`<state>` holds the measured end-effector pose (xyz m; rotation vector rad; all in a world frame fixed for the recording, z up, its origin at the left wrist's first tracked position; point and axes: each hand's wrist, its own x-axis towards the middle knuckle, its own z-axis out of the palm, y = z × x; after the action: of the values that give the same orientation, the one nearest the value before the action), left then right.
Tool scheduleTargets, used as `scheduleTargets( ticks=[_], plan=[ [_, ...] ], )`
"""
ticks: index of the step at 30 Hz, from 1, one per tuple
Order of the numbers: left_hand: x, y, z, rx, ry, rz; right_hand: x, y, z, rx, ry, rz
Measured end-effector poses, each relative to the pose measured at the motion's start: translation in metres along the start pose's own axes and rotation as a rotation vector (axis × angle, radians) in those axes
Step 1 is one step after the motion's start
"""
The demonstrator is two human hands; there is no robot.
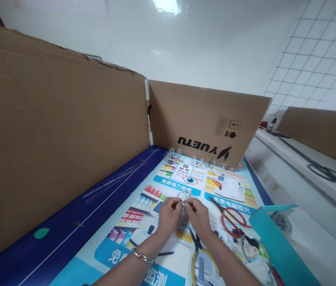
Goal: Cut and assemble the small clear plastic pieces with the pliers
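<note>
My left hand and my right hand meet over the printed table cover, fingertips pinched close together. Between them they grip a small tangle of thin silvery wire, whose looped top sticks up beyond the fingers; its lower part is largely hidden. Below my hands, between the forearms, lie yellow-handled pliers with dark jaws. Red-handled scissors rest to the right of my right hand, blades pointing away to the upper left.
Similar wire tangles line the foot of the back cardboard panel. Straight wire lengths lie by the left cardboard wall. A teal box at right holds coiled wire. Large black scissors lie on a white ledge.
</note>
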<state>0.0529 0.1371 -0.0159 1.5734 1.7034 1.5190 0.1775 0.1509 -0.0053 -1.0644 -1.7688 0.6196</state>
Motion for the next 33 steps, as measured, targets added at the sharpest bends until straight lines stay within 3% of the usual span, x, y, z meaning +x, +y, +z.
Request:
scheduleTargets(
  ticks=[16, 33],
  plan=[
    [-0.01, 0.005, 0.001, -0.024, -0.013, 0.012, -0.002, -0.004, 0.003, -0.243, 0.079, -0.066],
    [-0.019, 0.01, -0.002, -0.106, -0.057, 0.074, -0.005, -0.011, 0.008, -0.201, 0.068, 0.01]
  ],
)
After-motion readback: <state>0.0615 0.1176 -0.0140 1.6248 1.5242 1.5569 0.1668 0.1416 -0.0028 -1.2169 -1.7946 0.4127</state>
